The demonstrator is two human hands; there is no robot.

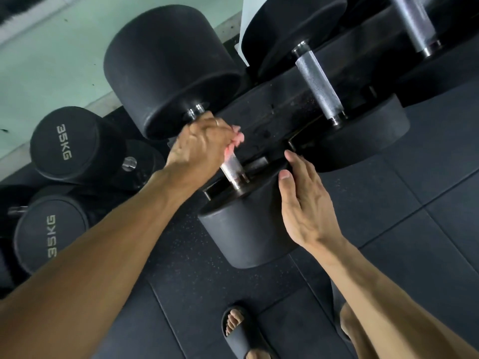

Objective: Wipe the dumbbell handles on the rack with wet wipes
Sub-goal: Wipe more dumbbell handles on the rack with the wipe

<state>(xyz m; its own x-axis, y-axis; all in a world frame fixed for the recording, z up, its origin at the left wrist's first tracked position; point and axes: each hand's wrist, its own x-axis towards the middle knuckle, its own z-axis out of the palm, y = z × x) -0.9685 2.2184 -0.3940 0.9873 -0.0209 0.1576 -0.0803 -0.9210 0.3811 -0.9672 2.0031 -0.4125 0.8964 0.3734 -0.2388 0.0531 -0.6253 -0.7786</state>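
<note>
Rack (272,112): left hand (199,146) clenching wipe (237,137)

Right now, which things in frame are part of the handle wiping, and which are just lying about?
In the job:
left hand, closed on the pink wipe around the dumbbell handle
right hand, open on that dumbbell's near head
next handle, bare
rack

Lying about:
35KG dumbbells on the floor
black sandal

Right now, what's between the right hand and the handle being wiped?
Head view: only the near dumbbell head's inner face; right hand rests on its rim, beside the handle the left hand wipes.
</note>
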